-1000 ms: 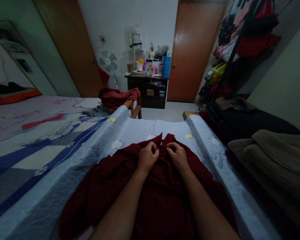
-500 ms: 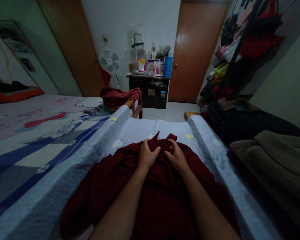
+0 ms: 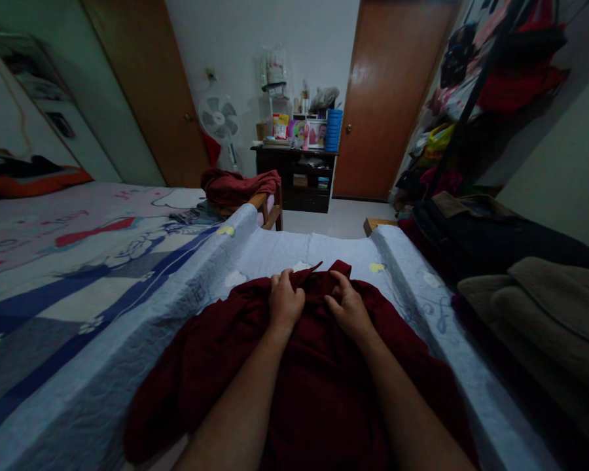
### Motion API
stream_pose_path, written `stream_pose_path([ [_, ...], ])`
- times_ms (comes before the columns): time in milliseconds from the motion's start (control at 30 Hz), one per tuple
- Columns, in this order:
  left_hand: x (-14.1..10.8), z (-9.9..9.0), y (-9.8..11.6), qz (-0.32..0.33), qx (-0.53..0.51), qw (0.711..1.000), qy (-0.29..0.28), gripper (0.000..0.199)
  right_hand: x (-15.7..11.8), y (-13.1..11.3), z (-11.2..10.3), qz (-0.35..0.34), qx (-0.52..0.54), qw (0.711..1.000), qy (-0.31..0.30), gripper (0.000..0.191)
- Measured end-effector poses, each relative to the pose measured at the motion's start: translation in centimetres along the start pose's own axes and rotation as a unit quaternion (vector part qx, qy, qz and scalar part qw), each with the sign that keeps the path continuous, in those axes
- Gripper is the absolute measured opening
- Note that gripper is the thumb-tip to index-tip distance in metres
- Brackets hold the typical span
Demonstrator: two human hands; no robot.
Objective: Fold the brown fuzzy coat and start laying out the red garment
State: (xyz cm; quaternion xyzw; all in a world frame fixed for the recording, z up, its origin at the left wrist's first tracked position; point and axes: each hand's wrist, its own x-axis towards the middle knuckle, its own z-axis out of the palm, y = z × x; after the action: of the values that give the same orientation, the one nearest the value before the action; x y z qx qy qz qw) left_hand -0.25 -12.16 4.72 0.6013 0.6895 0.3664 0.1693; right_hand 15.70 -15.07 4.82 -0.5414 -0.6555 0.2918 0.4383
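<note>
A dark red shirt [image 3: 319, 392] with a pointed collar [image 3: 341, 267] lies spread before me, its collar end farthest away. My left hand [image 3: 286, 303] grips the cloth left of the collar opening, fingers curled over it and thumb pressed in. On the opposite side, my right hand [image 3: 347, 305] has its bent fingers closed on the collar's right half; the fingertips partly hide in the cloth. A small gap of shirt fabric separates the two hands. Under the garment is a pale blue quilted cover [image 3: 304, 243].
Folded grey-brown cloth [image 3: 544, 301] and dark clothes [image 3: 491, 226] are stacked at the right. On the left lies a patterned bedspread [image 3: 69, 301]. A reddish garment [image 3: 235, 188] hangs over a wooden rail. Farther back stand a fan [image 3: 220, 119] and a dark cabinet [image 3: 294, 176].
My left hand has shifted slightly left, away from the opening, and the collar's left point has folded lower. My right hand stays near the right collar half. The view has turned slightly left.
</note>
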Motion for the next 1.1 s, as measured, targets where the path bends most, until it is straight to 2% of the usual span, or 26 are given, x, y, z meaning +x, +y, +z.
stream_pose_path([
  [167, 1.1, 0.6, -1.1, -0.039, -0.163, 0.986, -0.023, 0.032, 0.0, 0.1, 0.1, 0.006, -0.014, 1.000, 0.010, 0.060],
  [267, 1.3, 1.0, -1.7, -0.069, -0.294, 0.953, -0.041, 0.024, 0.1, 0.3, 0.0, 0.012, -0.042, 0.999, 0.030, 0.056],
  [367, 1.2, 1.1, -1.8, -0.101, -0.405, 0.906, -0.073, 0.026, 0.2, 0.3, 0.0, 0.014, -0.069, 0.996, 0.053, 0.048],
  [467, 0.9, 1.1, -1.4, -0.113, -0.475, 0.865, -0.114, 0.031, 0.2, 0.2, -0.2, -0.048, -0.126, 0.986, 0.100, 0.040],
  [533, 0.7, 1.0, -1.1, -0.109, -0.496, 0.852, -0.126, 0.034, 0.0, -0.2, -0.3, -0.098, -0.177, 0.969, 0.142, 0.033],
  [600, 0.6, 1.0, -0.7, -0.105, -0.505, 0.848, -0.122, 0.039, -0.1, -0.5, -0.4, -0.126, -0.221, 0.953, 0.167, 0.023],
  [667, 0.5, 1.0, -0.4, -0.100, -0.508, 0.847, -0.121, 0.046, -0.2, -0.7, -0.4, -0.145, -0.249, 0.943, 0.165, 0.013],
  [767, 0.4, 0.8, -0.1, -0.084, -0.498, 0.854, -0.122, 0.044, -0.1, -0.6, -0.3, -0.161, -0.256, 0.946, 0.119, 0.014],
  [867, 0.3, 0.7, 0.1, -0.076, -0.474, 0.872, -0.101, 0.036, 0.1, -0.2, -0.1, -0.142, -0.232, 0.960, 0.070, 0.013],
  [967, 0.2, 0.7, 0.1, -0.069, -0.468, 0.877, -0.083, 0.035, 0.2, 0.1, 0.0, -0.128, -0.231, 0.963, 0.045, 0.028],
  [1100, 0.3, 0.9, -0.1, -0.070, -0.494, 0.863, -0.073, 0.035, 0.1, 0.2, 0.0, -0.144, -0.249, 0.958, 0.026, 0.044],
])
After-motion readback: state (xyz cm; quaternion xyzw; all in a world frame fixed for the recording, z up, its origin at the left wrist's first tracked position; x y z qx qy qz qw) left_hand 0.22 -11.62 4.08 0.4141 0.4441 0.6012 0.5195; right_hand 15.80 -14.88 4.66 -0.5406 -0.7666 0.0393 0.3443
